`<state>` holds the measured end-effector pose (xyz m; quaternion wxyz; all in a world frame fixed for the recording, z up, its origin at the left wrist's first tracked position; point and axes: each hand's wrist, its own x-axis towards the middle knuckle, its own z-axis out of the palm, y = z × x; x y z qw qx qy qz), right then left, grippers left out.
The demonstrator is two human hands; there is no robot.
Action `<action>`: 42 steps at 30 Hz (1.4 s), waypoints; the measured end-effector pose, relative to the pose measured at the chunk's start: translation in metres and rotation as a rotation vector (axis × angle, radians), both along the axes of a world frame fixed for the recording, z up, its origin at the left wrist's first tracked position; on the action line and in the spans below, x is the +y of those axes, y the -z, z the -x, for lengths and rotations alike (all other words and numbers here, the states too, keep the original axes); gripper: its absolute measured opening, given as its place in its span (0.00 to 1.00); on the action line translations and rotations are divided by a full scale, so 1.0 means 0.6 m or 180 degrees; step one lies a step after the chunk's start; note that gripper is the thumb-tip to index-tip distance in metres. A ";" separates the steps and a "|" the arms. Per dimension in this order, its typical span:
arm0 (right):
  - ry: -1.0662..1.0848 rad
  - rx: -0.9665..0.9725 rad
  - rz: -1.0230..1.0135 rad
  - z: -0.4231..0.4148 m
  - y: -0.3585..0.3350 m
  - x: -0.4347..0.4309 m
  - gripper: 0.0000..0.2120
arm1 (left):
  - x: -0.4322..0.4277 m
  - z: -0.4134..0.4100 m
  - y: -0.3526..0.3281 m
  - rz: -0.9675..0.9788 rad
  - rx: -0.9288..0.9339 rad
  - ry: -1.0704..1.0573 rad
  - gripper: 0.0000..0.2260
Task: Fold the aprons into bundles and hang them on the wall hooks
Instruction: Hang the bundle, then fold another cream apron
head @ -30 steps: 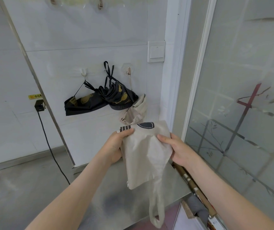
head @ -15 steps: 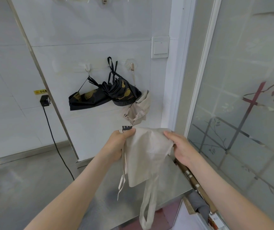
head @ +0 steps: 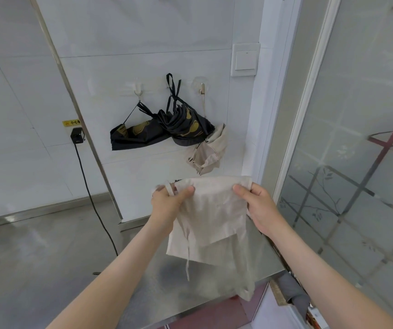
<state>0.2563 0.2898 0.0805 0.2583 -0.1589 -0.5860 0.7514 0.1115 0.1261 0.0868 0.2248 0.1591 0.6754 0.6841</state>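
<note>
The left hand (head: 169,205) pinches the upper left corner of a beige apron (head: 214,217), thumb pressed on the front of the cloth, and a thin strap (head: 188,257) crosses the hand and dangles down the fabric. The right hand (head: 259,210) grips the upper right corner the same way, thumb in front and fingers curled behind. Between the two hands the apron's top edge is pulled level. The cloth hangs folded in layers, and its lowest part trails in front of the steel table (head: 157,288) below.

On the white wall behind the apron, one black bundle (head: 141,136) hangs from the left hook (head: 138,91) by a thin cord. A second black bundle (head: 186,129) overlaps it, and its straps run up over a middle hook that they hide. A beige bundle (head: 211,153) hangs from the right hook (head: 202,89) just above the held apron's top edge — it sits between the hands and that hook.

A light switch (head: 245,59) is higher on the wall to the right. To the left, a black plug (head: 77,136) sits under a yellow label (head: 71,122), and its cable (head: 91,198) runs down to the floor. A frosted glass door (head: 357,162) fills the right side, and a grey cloth (head: 295,290) lies in the gap beside the table.
</note>
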 end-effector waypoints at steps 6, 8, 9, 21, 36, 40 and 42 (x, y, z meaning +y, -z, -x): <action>0.0009 0.0057 0.0111 0.025 -0.003 0.000 0.25 | -0.011 -0.008 -0.004 -0.0317 -0.0082 0.0078 0.15; 0.0026 0.0068 0.0152 0.026 -0.010 0.000 0.20 | -0.017 -0.008 -0.002 -0.0219 0.0144 0.0167 0.13; 0.0039 0.0044 0.0170 0.030 -0.011 0.001 0.18 | -0.019 -0.008 0.001 -0.0217 0.0225 0.0250 0.10; -0.0220 -0.1462 -0.1106 0.140 0.079 0.033 0.23 | 0.007 0.054 0.138 -0.0096 -0.1139 -0.0495 0.06; -0.0618 -0.3103 -0.3612 0.160 0.447 -0.047 0.29 | -0.062 0.135 0.411 0.1167 -0.2199 -0.1135 0.10; -0.0634 -0.3087 -0.3785 0.152 0.455 -0.056 0.20 | -0.059 0.140 0.421 0.1816 -0.1551 -0.0755 0.05; -0.0859 -0.3395 -0.3689 0.145 0.456 -0.055 0.17 | -0.061 0.134 0.419 0.2069 -0.0571 -0.0624 0.09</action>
